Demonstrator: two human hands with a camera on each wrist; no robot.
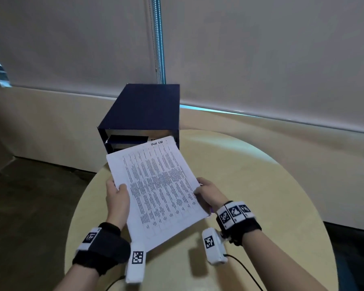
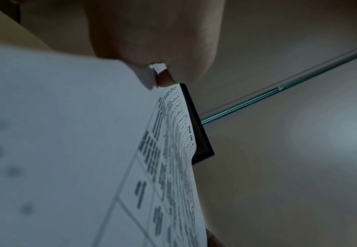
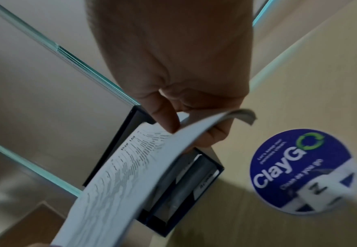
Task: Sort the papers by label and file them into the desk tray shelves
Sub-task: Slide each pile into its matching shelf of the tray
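A white printed sheet (image 1: 155, 192) with a handwritten label at its top corner is held above the round table, tilted toward the dark blue desk tray (image 1: 143, 110). My left hand (image 1: 117, 196) pinches its left edge, thumb on top. My right hand (image 1: 208, 192) pinches the right edge; in the right wrist view the thumb presses on the curled paper (image 3: 131, 167) with the fingers (image 3: 217, 135) under it. The sheet's top corner reaches the tray's open front and hides part of the shelves. In the left wrist view the paper (image 2: 67, 150) fills the left side, with the tray's edge (image 2: 200, 137) behind it.
The tray stands at the far edge of the round beige table (image 1: 250, 175), close to the wall and window blinds (image 1: 260, 49). A round blue sticker (image 3: 300, 170) lies on the tabletop to the right of the tray. Labelled shelf fronts (image 3: 194, 180) show in the tray.
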